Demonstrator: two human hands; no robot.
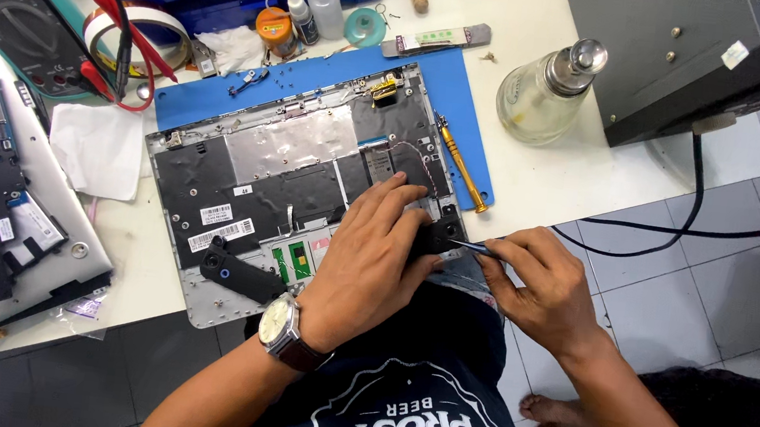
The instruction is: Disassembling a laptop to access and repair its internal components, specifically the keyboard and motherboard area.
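Mid-teardown on an opened laptop chassis (290, 176) lying on a blue mat (450, 80): left hand (370, 260) pressed flat on a black part (439, 237) at the near right corner, right hand (542, 282) pinching a thin tool (472, 247) against it. Next, likely, careful prying without slipping.

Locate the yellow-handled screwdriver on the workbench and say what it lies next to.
In the head view, the yellow-handled screwdriver lies on the blue mat, along the right edge of the opened laptop base, up and behind the right hand.
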